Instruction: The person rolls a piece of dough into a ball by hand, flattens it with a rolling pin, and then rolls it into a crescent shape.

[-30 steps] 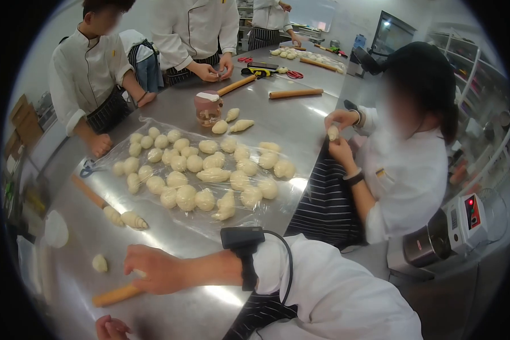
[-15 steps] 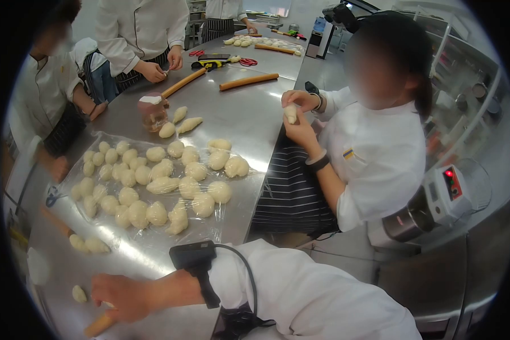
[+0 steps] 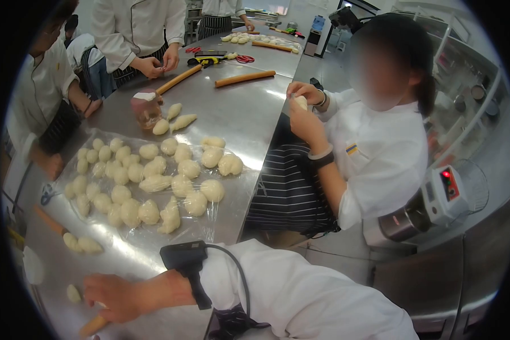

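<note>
My right hand (image 3: 112, 298) is at the lower left, bent over a wooden rolling pin (image 3: 93, 326) on the steel table (image 3: 136, 243). One end of the pin sticks out below the palm. A small whitish bit shows at the fingers, too little to name. Just left of the fingertips lies a small dough piece (image 3: 73, 293). On my right forearm is a black strapped device (image 3: 184, 256) with a cable. My left hand is out of view.
Many dough balls (image 3: 148, 212) lie under clear plastic film. Two dough pieces (image 3: 89, 245) lie near another rolling pin (image 3: 48, 220). A co-worker (image 3: 379, 147) at right holds shaped dough (image 3: 301, 102). Scissors (image 3: 47, 194), a jar (image 3: 146, 110) and a mixer (image 3: 428, 198) stand around.
The view has shifted slightly, so most things appear a little further left. My right hand stays over the rolling pin. The co-worker's hands have turned the shaped dough.
</note>
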### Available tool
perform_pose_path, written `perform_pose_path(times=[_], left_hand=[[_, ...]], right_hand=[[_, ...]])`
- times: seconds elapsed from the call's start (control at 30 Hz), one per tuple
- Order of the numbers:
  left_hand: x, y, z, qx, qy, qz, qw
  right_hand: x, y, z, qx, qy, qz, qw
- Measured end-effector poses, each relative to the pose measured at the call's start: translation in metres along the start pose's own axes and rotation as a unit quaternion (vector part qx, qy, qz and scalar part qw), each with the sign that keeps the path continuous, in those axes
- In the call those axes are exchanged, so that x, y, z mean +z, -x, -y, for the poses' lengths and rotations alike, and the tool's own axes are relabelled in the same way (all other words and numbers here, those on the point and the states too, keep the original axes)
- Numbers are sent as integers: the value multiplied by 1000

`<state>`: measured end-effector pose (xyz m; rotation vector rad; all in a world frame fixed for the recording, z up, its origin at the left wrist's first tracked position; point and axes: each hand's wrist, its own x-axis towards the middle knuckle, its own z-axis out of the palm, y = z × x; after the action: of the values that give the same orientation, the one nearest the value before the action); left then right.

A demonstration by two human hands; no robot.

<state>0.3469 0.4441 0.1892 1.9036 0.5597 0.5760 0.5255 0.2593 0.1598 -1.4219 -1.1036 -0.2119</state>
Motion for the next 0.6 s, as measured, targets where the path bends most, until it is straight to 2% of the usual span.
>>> perform_pose_path(times=[0.07, 0.17, 0.37, 0.47, 0.6], left_hand=[[0, 0, 7, 33, 35, 11, 999], [0, -2, 12, 36, 18, 8, 999], [-9, -3, 14, 18, 15, 51, 998], [-3, 1, 4, -19, 26, 29, 999], [-2, 3, 2, 12, 40, 46, 998]], right_hand=[[-2, -1, 1, 9, -6, 7, 1000], [-6, -3, 6, 23, -16, 16, 999], [-17, -6, 14, 41, -19, 53, 998], [-17, -6, 14, 45, -3, 58, 997], [-17, -6, 13, 41, 1, 56, 998]])
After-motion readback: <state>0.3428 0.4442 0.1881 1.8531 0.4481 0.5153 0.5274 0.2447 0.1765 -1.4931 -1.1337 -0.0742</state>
